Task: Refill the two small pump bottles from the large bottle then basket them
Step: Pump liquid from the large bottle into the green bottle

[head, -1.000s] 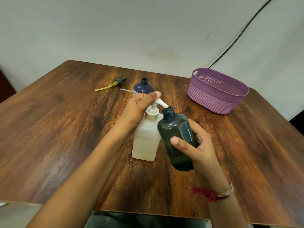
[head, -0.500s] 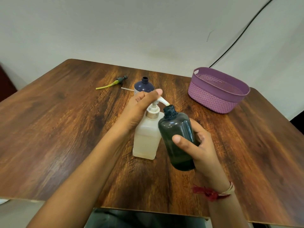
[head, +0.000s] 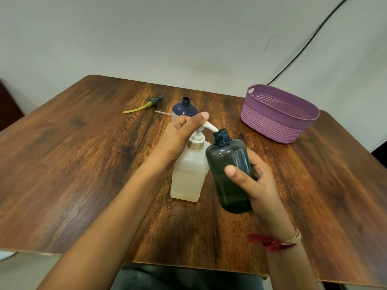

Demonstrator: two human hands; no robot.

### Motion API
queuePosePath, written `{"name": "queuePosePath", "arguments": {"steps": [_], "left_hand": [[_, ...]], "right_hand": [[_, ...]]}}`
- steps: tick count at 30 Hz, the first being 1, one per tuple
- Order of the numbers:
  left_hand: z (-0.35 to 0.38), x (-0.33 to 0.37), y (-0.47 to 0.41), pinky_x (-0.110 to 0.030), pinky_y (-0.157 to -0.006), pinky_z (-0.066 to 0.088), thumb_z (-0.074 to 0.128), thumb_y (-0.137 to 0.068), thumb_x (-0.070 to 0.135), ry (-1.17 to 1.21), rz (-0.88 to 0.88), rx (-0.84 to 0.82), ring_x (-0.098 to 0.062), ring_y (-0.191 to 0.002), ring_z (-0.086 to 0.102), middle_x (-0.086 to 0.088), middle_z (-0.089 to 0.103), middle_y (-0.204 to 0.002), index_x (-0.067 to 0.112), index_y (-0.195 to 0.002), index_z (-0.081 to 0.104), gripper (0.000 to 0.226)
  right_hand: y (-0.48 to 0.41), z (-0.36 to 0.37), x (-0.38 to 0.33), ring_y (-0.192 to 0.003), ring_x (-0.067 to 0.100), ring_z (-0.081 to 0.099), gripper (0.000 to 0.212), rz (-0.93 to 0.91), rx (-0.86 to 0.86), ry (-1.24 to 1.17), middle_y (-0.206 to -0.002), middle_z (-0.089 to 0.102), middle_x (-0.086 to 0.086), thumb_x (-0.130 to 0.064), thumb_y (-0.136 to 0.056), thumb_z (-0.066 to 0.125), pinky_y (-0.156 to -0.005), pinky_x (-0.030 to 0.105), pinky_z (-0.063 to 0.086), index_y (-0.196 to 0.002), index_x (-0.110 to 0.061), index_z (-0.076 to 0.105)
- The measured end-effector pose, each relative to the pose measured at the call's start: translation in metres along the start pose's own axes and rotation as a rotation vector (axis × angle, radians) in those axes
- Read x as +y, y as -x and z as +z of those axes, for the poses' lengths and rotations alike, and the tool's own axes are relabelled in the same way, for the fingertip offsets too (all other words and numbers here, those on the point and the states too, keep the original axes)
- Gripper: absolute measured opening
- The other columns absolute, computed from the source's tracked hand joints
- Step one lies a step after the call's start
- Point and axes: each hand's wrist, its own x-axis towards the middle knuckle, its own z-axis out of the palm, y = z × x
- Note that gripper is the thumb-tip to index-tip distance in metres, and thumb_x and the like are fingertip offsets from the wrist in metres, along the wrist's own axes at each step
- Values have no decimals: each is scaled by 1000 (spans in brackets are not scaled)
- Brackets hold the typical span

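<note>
Two hands: left hand (head: 180,135) clasps the large bottle (head: 188,174) dispenser head (head: 198,136); right hand (head: 257,181) grips dark bottle (head: 228,164).
Blue bottle (head: 184,108) half-hidden behind; loose pump (head: 146,104) upper left, basket (head: 272,124) upper right.

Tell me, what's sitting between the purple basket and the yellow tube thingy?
A dark blue bottle with no cap stands between the yellow-tubed pump and the purple basket, seen in the head view.
</note>
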Motion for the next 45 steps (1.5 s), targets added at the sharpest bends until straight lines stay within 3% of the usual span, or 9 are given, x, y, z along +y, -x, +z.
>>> {"name": "queuePosePath", "arguments": {"steps": [3, 8, 13, 18, 25, 29, 33, 37, 45], "left_hand": [[0, 3, 2, -18, -54, 47, 73, -66, 45, 39, -35, -16, -9, -58, 55, -2, 55, -74, 14, -91, 54, 44], [-2, 4, 0, -9, -48, 43, 51, -94, 23, -36, -41, 0, -3, -59, 54, 0, 55, -79, 11, -92, 53, 12], [1, 7, 1, -10, -48, 43, 55, -91, 27, -5, -44, -3, -3, -53, 55, -4, 54, -77, 10, -95, 52, 18], [2, 6, 4, -16, -52, 46, 61, -69, 51, 27, -82, -22, -23, -78, 52, -11, 54, -93, 16, -104, 52, 50], [1, 3, 2, -12, -47, 41, 55, -91, 20, 53, -51, 3, -9, -58, 51, -4, 51, -75, 10, -94, 50, 11], [0, 2, 2, -16, -51, 45, 70, -75, 35, 87, -50, -35, -15, -62, 53, -5, 53, -76, 12, -94, 51, 36], [2, 4, 4, -17, -48, 46, 62, -68, 38, 179, -53, -58, -9, -51, 56, -5, 52, -73, 12, -92, 50, 37], [1, 0, 3, -14, -48, 43, 62, -85, 20, 168, -21, -22, -8, -54, 51, -2, 51, -72, 12, -87, 48, 16], [2, 0, 4, -16, -49, 47, 75, -67, 37, 193, -17, -30, -9, -55, 54, -4, 52, -73, 11, -90, 50, 42]], "right_hand": [[0, 0, -1, -86, 12, 66, 49, -2, -9, -2, -96, 68, -4, -38, -69, 66, -66, 19, 51, -113, -18, 62], [0, 1, -2, -84, 10, 66, 47, 10, -36, 27, -95, 68, -4, -39, -69, 65, -64, 18, 51, -111, -18, 62], [-2, -2, -3, -85, 10, 66, 50, 28, -26, 28, -96, 69, -6, -42, -67, 66, -65, 18, 51, -112, -21, 62], [-1, -4, -1, -86, 11, 67, 51, 27, -16, 1, -96, 69, -5, -41, -67, 66, -65, 18, 51, -113, -20, 62], [-3, -2, 4, -86, 17, 66, 49, 39, -49, 1, -97, 67, 1, -40, -69, 67, -65, 22, 51, -111, -16, 62], [-2, -2, 4, -85, 16, 66, 54, 37, -55, -2, -97, 68, 0, -43, -66, 70, -65, 21, 52, -113, -16, 62], [-1, -3, 2, -85, 13, 66, 49, 26, -33, -20, -94, 69, -2, -38, -68, 66, -65, 19, 51, -112, -16, 62], [-1, -1, 0, -85, 13, 67, 48, 37, -42, 5, -95, 69, -2, -39, -68, 67, -65, 19, 51, -111, -17, 63], [-1, -1, -1, -87, 15, 67, 50, 42, -19, -18, -97, 69, -1, -38, -69, 68, -66, 21, 51, -113, -16, 63]]}}
